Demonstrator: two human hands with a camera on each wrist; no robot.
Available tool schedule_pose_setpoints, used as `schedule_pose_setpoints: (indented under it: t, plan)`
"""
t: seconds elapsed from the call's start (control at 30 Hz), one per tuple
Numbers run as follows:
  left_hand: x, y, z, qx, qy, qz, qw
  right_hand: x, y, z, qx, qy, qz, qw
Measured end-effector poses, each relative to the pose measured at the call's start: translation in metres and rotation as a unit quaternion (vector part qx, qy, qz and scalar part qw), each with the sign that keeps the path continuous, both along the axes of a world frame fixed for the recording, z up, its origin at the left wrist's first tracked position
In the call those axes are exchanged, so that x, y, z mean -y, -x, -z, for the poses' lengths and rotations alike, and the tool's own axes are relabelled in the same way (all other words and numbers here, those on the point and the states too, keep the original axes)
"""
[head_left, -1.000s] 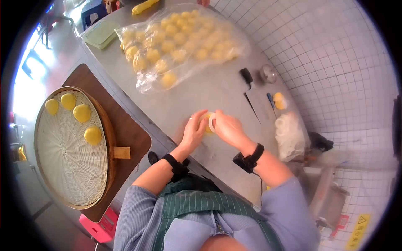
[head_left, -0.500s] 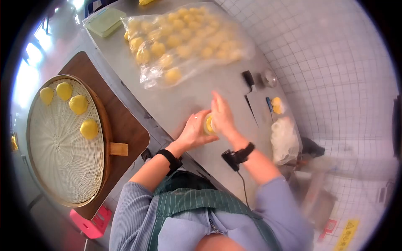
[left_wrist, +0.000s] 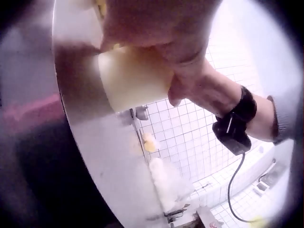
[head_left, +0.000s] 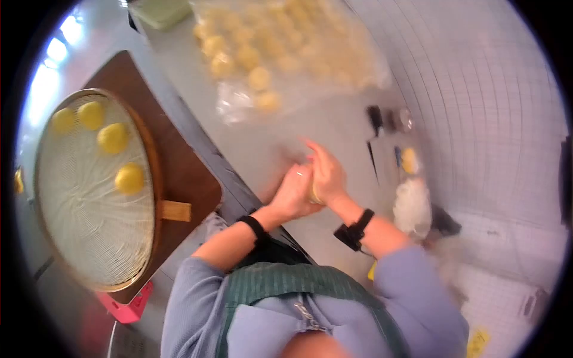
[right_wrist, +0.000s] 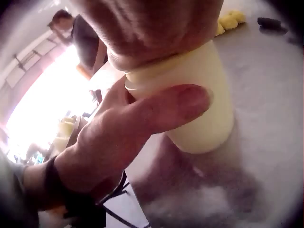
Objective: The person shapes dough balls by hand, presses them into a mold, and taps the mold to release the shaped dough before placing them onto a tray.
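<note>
A pale yellow, cylindrical cup stands close over the metal tabletop in the right wrist view. My left hand holds it round the side, with the thumb lying across its wall. Over the cup's mouth lies the palm of my right hand, whose fingers stretch forward in the head view. That palm hides what is inside. In the left wrist view the cup's smooth wall shows beneath a hand.
A round woven tray with several yellow dough balls sits on a brown board to the left. Farther back lies a clear bag of many more balls. A black-handled blade, a metal bowl and a white plastic bag lie at right.
The right hand went from fingers at the cup's rim to a palm laid over its mouth. The left hand stays round the cup. The head view has shifted.
</note>
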State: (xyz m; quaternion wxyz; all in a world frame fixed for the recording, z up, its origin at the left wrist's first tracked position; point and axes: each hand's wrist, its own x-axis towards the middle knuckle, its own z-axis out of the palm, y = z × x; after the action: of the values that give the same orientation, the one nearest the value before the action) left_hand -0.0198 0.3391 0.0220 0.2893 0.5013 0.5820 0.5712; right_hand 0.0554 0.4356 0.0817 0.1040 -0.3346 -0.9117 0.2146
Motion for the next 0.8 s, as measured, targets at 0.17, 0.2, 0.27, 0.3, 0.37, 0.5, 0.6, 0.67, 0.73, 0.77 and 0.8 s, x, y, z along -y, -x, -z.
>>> schedule_pose_setpoints:
  t: [0.17,0.2,0.27,0.3,0.37,0.5,0.6,0.67,0.73,0.77,0.8]
  plan:
    - [0.018,0.005,-0.004,-0.030,-0.052,0.001,0.998,-0.017,-0.016,0.042,0.082,0.014,0.060,0.995]
    - [0.011,-0.009,0.017,0.011,-0.080,-0.018,0.997,-0.034,-0.037,0.075,0.020,-0.035,0.004,0.999]
    - [0.019,-0.006,0.005,-0.018,-0.128,-0.041,0.991,0.004,-0.005,0.034,-0.076,-0.055,-0.021,0.995]
    - [0.016,-0.012,0.003,-0.007,-0.154,0.016,0.988,0.004,-0.005,0.021,-0.091,-0.051,-0.032,0.994]
    - [0.010,-0.006,0.000,0.001,-0.143,0.106,0.984,-0.001,-0.011,0.020,-0.097,-0.110,-0.135,0.980]
    - [0.009,0.006,-0.007,0.019,-0.128,0.194,0.972,-0.003,-0.013,0.007,-0.100,-0.188,-0.292,0.932]
    - [0.007,0.012,-0.010,0.023,-0.114,0.233,0.966,-0.015,-0.016,0.016,-0.091,-0.218,-0.343,0.909]
    - [0.007,0.006,-0.003,-0.014,-0.167,0.138,0.976,-0.026,-0.030,0.041,-0.049,-0.229,-0.327,0.916]
    - [0.008,-0.008,0.006,-0.044,-0.220,0.038,0.974,-0.026,-0.036,0.044,-0.002,-0.237,-0.312,0.920]
    - [0.008,-0.011,0.010,-0.061,-0.246,-0.012,0.967,-0.021,-0.033,0.039,-0.005,-0.243,-0.311,0.919]
    - [0.007,-0.014,0.014,-0.064,-0.251,-0.011,0.966,0.000,-0.023,0.016,0.008,-0.153,-0.209,0.966]
